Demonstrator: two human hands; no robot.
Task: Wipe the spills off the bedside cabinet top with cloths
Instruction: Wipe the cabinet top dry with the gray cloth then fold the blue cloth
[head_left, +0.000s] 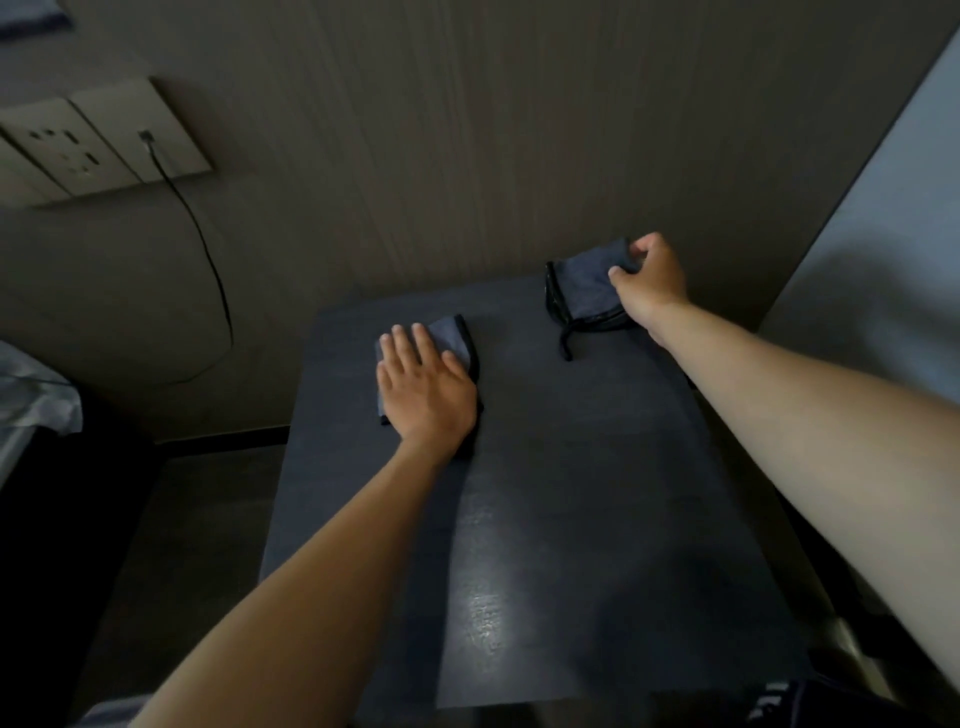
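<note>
Beige wall sockets (98, 145) sit at the far left, a black cable (208, 260) hanging from one and looping down beside the dark bedside cabinet top (545, 519). On the left part of that top, toward the back, the left hand (423, 387) lies flat with straight fingers spread over a folded blue-grey cloth (447, 335) with a black hem; the palm presses it down rather than gripping it. A pale sheen runs across the near middle of the top; whether that is wetness or only reflected light I cannot tell, and no distinct spill shows in this dim view.

Further right, at the back edge near the wall, the right hand (649, 280) pinches a second cloth (587, 291) between thumb and curled fingers at its far right corner, part of it lifted, a black edge strip trailing down onto the surface.

Both cloths look soft, light and limp. They should fold and bunch easily, so a flat palm over the middle likely gives the steadiest wiping contact, while a corner pinch would suit only lifting or repositioning. On this smooth top they should slide readily, and a loose hem could drag behind the stroke.
</note>
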